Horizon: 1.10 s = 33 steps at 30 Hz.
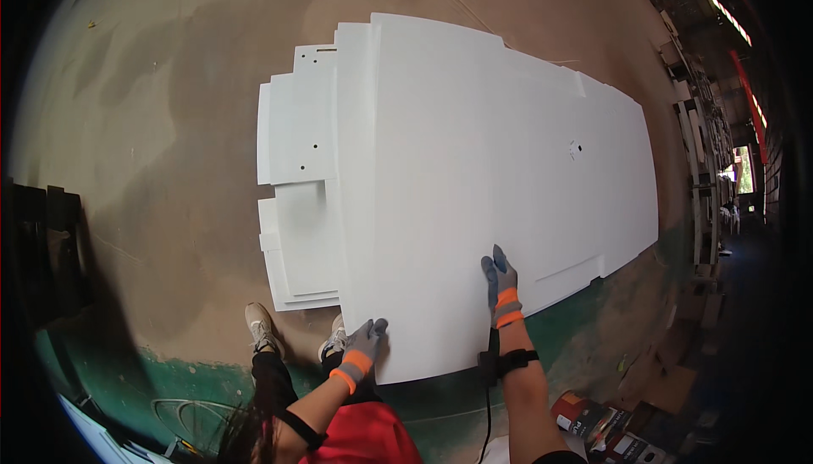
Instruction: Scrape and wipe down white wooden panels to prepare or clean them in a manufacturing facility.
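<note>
A large white board [474, 176] lies on top of a stack of white panels on the floor. My left hand [362, 345], in a grey glove with an orange cuff, grips the board's near edge at its lower left corner. My right hand [501, 288], gloved the same way, rests flat on the board's top surface near the same edge, fingers together and pointing away from me. A black strap and cable run along my right forearm. Lower white panels [296, 151] with small drilled holes stick out to the left of the top board.
The stack sits on a brown concrete floor [169, 125] with a green painted strip [195, 379] near my feet. My shoes [262, 327] stand just left of the board. Boxes [601, 426] lie at lower right. Shelving [707, 151] lines the right side. Dark panels [42, 244] lean at left.
</note>
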Tool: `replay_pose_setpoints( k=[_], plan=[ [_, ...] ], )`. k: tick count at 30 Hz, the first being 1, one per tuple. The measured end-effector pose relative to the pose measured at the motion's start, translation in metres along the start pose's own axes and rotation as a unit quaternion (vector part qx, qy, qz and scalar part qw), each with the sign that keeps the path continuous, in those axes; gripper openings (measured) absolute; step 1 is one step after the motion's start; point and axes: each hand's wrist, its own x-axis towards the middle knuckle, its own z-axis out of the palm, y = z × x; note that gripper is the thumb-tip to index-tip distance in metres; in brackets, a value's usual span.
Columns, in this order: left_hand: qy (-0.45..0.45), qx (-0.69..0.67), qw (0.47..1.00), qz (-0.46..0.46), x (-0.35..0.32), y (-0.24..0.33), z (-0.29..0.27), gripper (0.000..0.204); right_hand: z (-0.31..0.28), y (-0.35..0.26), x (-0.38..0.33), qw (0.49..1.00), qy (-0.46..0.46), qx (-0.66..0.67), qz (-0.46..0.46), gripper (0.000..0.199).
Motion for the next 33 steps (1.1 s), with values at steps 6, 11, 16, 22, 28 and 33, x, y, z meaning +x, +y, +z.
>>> replay_pose_setpoints(
  k=[6,11,16,22,28,33],
  plan=[
    [-0.107,0.105,0.988,0.037,0.051,0.019,0.01,0.053,-0.003,-0.011,0.044,0.998,0.003,-0.055,-0.04,0.042],
    [-0.134,0.229,0.955,0.129,0.049,0.037,-0.023,0.046,0.013,-0.084,0.015,0.968,0.074,0.017,-0.239,0.041],
    [0.045,-0.079,0.973,0.214,0.046,0.086,-0.032,0.044,-0.086,-0.008,0.025,0.97,0.079,-0.124,-0.195,0.051],
    [0.152,0.005,0.974,0.165,0.092,0.068,0.03,0.07,0.003,0.024,0.052,0.893,0.041,-0.425,-0.141,0.057],
    [0.194,-0.062,0.966,0.159,0.096,0.066,0.046,0.07,0.019,0.02,0.075,0.869,0.091,-0.459,-0.16,0.059],
    [0.225,-0.035,0.962,0.148,0.095,0.07,0.043,0.076,0.013,0.028,0.089,0.871,0.089,-0.455,-0.16,0.066]
  ],
)
